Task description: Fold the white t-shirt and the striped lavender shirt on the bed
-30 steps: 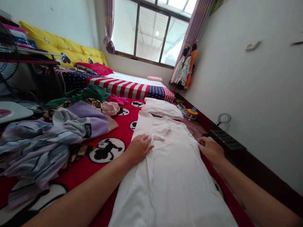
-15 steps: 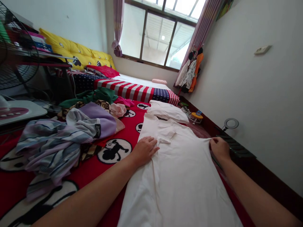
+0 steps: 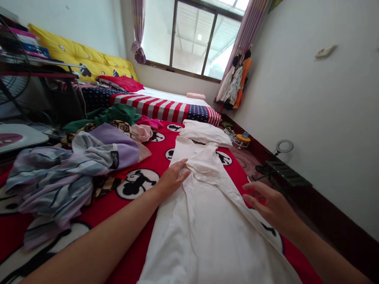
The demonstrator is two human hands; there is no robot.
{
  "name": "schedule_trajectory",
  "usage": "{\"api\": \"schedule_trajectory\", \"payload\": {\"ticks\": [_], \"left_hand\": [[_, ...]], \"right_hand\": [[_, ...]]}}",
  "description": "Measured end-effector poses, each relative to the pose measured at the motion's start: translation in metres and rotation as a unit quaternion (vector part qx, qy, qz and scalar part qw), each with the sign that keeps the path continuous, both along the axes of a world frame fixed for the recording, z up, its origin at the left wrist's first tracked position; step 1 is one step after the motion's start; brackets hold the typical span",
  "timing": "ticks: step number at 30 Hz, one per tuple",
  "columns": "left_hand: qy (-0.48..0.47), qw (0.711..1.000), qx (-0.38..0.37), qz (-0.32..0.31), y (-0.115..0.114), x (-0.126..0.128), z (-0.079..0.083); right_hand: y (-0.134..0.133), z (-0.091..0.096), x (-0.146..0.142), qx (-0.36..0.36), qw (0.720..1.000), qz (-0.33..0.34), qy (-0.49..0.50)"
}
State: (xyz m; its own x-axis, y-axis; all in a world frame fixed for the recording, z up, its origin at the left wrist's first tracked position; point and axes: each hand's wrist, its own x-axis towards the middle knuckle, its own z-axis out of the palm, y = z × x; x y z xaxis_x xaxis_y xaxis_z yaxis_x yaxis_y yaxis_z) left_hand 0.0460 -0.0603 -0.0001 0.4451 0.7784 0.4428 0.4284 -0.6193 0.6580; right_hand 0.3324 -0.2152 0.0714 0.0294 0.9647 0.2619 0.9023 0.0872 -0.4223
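Observation:
A white short-sleeved shirt (image 3: pixel 189 221) lies flat, lengthwise, on a red blanket (image 3: pixel 233 173) printed with black cartoon figures in white circles. Its right side is folded inward, leaving a diagonal edge across the body. My left hand (image 3: pixel 173 177) rests on the shirt's left edge near the chest, fingers apart, holding nothing. My right hand (image 3: pixel 268 203) hangs open just right of the folded edge, over the red blanket. It seems not to touch the cloth. A white folded garment (image 3: pixel 205 133) lies beyond the collar.
A heap of lilac and striped clothes (image 3: pixel 97 154) lies left of the shirt. Flag-print bedding (image 3: pixel 160 109) and a yellow cushion (image 3: pixel 83 59) lie farther back. A dark rack (image 3: pixel 287 173) and a ring light (image 3: pixel 283 146) stand on the right, beside the wall.
My right hand has let go of the shirt's right edge and moved back toward me. That side of the shirt now lies folded inward. My left hand has barely moved.

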Motion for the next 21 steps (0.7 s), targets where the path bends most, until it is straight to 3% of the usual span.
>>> {"api": "schedule_trajectory", "payload": {"ticks": [3,5,9,13,16,21], "left_hand": [[0.034,0.999,0.005,0.004,-0.001,0.001,0.002],[0.070,0.997,0.014,0.002,0.000,0.002,0.003],[0.132,0.991,0.020,0.017,0.010,0.008,0.010],[0.115,0.992,-0.036,0.037,0.025,0.022,0.021],[0.057,0.992,-0.089,0.068,0.035,0.036,0.028],[-0.023,0.991,-0.066,0.114,0.053,0.052,0.054]], "right_hand": [[-0.051,-0.019,0.026,-0.104,0.990,-0.084,-0.040],[-0.081,-0.028,0.031,-0.148,0.982,-0.101,-0.050],[-0.116,-0.038,0.026,-0.144,0.986,-0.080,-0.026],[-0.122,-0.036,0.019,-0.084,0.991,-0.108,0.009],[-0.119,-0.022,0.006,-0.052,0.993,-0.104,0.014],[-0.111,0.010,-0.036,-0.002,0.999,-0.048,-0.010]]}}
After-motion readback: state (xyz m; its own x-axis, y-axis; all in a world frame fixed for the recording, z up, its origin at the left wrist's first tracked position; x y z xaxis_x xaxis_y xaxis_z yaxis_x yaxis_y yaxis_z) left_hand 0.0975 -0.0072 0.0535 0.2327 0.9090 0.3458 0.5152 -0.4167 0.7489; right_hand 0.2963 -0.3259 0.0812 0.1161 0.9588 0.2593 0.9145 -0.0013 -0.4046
